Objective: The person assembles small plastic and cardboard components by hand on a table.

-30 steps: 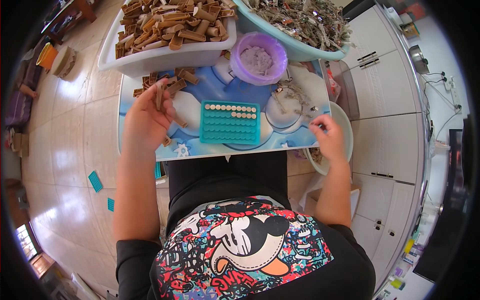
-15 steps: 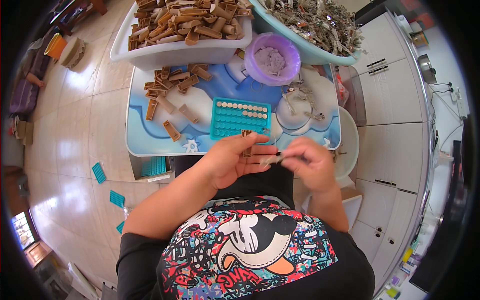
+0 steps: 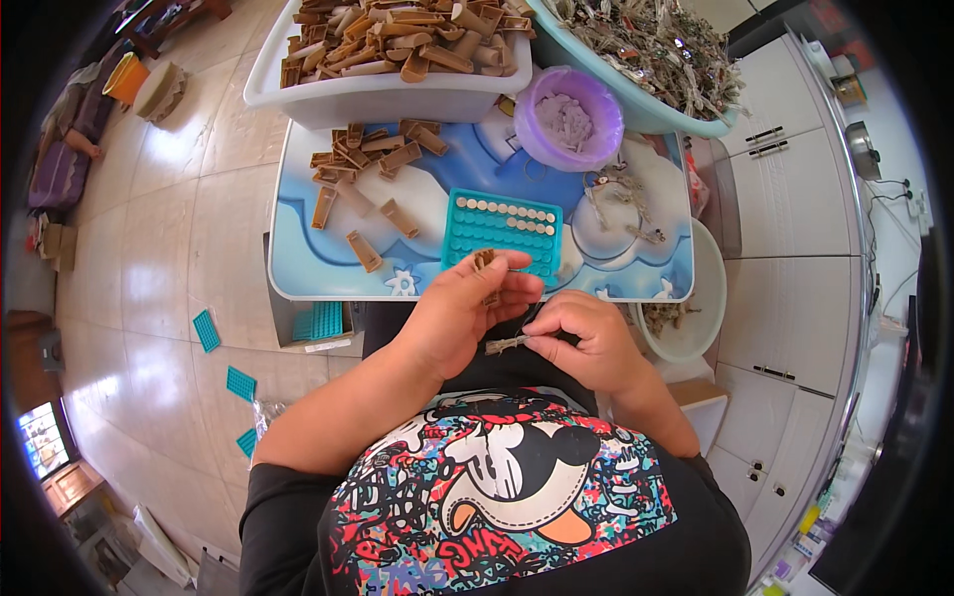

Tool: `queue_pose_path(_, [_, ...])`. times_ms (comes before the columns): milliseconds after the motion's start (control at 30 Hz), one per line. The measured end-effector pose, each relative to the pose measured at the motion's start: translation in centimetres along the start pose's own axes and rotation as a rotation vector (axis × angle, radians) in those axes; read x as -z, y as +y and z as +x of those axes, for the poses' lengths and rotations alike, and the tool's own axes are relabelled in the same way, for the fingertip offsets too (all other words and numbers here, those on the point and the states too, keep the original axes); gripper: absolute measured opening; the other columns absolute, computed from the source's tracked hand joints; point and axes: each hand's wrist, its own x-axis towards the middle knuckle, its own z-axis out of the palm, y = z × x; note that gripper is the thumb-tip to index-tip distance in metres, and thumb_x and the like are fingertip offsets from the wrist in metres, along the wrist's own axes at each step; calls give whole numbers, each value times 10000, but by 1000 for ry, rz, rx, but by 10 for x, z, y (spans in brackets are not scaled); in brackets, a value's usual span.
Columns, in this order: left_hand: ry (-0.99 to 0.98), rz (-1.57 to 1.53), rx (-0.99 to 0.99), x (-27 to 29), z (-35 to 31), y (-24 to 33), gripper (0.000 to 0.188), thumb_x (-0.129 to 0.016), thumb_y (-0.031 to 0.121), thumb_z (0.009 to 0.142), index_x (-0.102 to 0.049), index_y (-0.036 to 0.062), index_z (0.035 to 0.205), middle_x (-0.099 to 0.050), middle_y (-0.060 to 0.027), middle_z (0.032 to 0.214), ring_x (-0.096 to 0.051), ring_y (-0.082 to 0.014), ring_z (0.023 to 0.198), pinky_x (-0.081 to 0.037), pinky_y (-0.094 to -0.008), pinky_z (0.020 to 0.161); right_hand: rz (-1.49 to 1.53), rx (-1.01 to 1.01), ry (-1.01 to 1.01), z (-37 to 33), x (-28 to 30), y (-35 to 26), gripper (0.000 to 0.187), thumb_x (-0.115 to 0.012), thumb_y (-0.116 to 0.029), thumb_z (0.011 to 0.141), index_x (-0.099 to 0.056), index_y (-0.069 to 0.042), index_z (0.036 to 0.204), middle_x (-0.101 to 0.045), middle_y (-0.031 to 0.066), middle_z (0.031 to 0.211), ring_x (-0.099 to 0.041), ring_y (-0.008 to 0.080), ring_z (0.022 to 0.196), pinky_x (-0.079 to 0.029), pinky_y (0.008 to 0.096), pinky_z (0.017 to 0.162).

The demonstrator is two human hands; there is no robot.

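My left hand is closed around a small brown plastic shell, which stands up between thumb and fingers. Beside it, my right hand pinches a thin bundle of wire-like strands, its pale frayed end pointing left, just below the left fingers. Beyond both hands lies a teal dimpled tray with round silver discs in its far rows. My left fingers hide the tray's near edge. Several loose brown shells lie to the left of the tray.
A white tub heaped with brown shells stands at the back, beside a purple-lined bowl of greyish bits. Back right is a large pale-green basin of wiry bundles. Loose bundles lie on the blue table. Teal trays lie on the floor.
My right hand has come down nearer my body with the wire bundle. My left fingers have curled more around the brown shell. The whole view has shifted slightly.
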Motion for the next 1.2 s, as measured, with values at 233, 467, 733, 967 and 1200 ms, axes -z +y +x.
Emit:
queue_pose_path(233, [-12, -8, 40, 2, -2, -4, 281, -498, 198, 934, -503, 35, 1163, -586, -92, 1053, -579, -208, 958, -454, -346, 891, -13, 58, -82, -1, -8, 4, 113, -703, -87, 702, -628, -73, 785, -579, 62, 721, -553, 260, 702, -430, 358, 653])
queue_pose_path(467, [-10, 186, 0, 0, -3, -8, 294, -506, 127, 931, -496, 16, 1203, -597, -66, 1011, -571, -137, 910, -456, -280, 848, -91, 124, -111, 1, -8, 1, 131, -704, -92, 699, -628, -73, 804, -593, 79, 767, -566, 273, 733, -444, 360, 655])
queue_pose_path(733, [39, 288, -10, 0, -4, -7, 211, -518, 121, 926, -539, 11, 1105, -600, -30, 897, -558, -98, 832, -453, -237, 783, -290, 113, 346, 13, 2, 0, 162, -711, -63, 688, -605, -43, 809, -605, 93, 779, -578, 281, 711, -448, 356, 635])
queue_pose_path(967, [-47, 563, -50, 5, -4, -9, 158, -497, 82, 921, -531, 12, 1059, -568, -12, 851, -507, -77, 756, -436, -225, 714, -535, 276, 294, 20, -5, -1, 151, -688, -31, 670, -597, -52, 789, -589, 70, 745, -560, 261, 684, -411, 367, 607])
queue_pose_path(1200, [-20, 418, -147, 1, -10, -4, 309, -453, 104, 934, -448, 19, 1231, -566, -49, 988, -548, -119, 833, -446, -252, 745, -487, 280, 283, 22, -1, 3, 145, -688, -34, 676, -598, -59, 787, -587, 62, 756, -559, 254, 691, -404, 360, 613])
